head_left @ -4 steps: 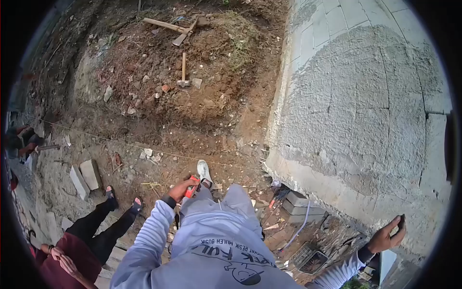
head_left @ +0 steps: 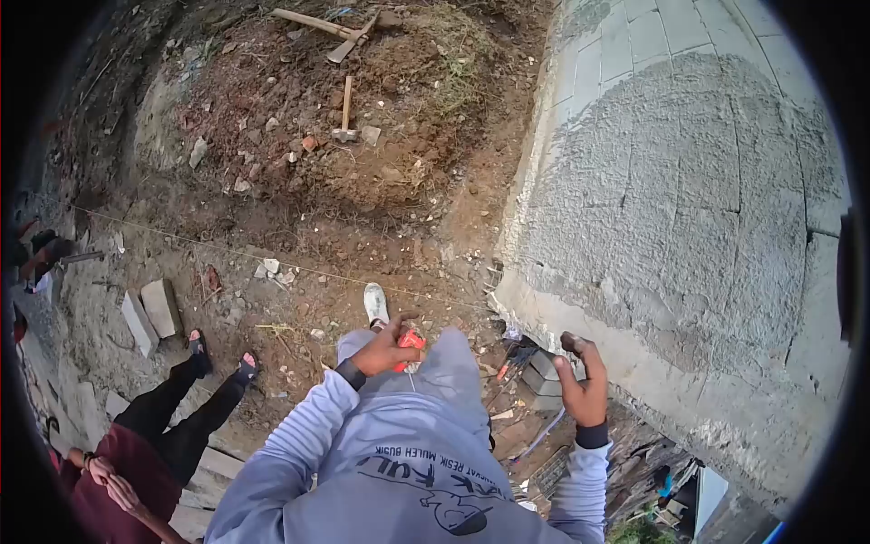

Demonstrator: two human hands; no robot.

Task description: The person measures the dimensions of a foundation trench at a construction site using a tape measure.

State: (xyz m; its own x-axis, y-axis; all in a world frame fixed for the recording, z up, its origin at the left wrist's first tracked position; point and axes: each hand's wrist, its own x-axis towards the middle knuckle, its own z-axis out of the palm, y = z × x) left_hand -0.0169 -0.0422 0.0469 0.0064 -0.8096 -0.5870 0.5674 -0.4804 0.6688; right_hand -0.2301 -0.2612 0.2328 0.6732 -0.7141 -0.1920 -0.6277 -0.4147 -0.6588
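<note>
Brought the right hand (head_left: pixel 587 390) in from far out along the block wall (head_left: pixel 671 208) to near the lower edge of that wall, and shifted the left hand (head_left: pixel 381 352) inward over the grey trousers (head_left: pixel 444 372) since the earlier frame. Gripping one small red tool (head_left: pixel 410 348) in the left, fingers wrapped round it; holding the right raised, fingers bent but open, with nothing visible in its grasp.

Count one pickaxe (head_left: pixel 349 41) and one hammer (head_left: pixel 345 134) on the dirt, two pale blocks (head_left: pixel 149 315) side by side, one white shoe (head_left: pixel 375 303), two sandals (head_left: pixel 222 354) and one string (head_left: pixel 217 247) across the ground. Spot two other people: one in a maroon top (head_left: pixel 127 471), hands together, cropped at the bottom; another at the left edge (head_left: pixel 38 249), mostly cut off.

Can't count the grey blocks (head_left: pixel 544 374) by the wall (partly covered by the right hand). Can't make out any label on the red tool. Can read "RESIK MULEH BUSIK" upside down on the shirt (head_left: pixel 390 499).
</note>
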